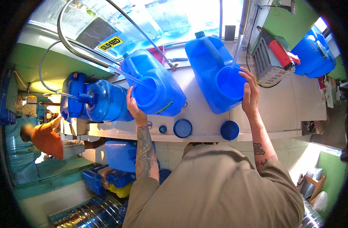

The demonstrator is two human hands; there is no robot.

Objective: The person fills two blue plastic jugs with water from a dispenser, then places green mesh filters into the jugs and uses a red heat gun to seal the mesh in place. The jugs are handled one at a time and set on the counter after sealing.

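Two blue plastic water containers with wide round mouths stand on the white counter [279,114]. My left hand [136,109] rests against the mouth rim of the left container [171,94]; a clear filling tube [131,77] reaches into that mouth. At the right container [202,68], my right hand [250,92] touches the right side of the rim, and another clear tube [236,54] enters the opening. Near the counter's front edge lie a large blue cap [182,128], a second large blue cap [229,130] and a small cap [162,129]. The liquid level inside is hard to tell.
A round blue water bottle [108,99] lies or stands left of my left hand, a hose at its neck. Behind are a red basket [158,54] and a window. A red-and-black heat gun [276,51] sits at right. A person in orange [48,138] is at far left.
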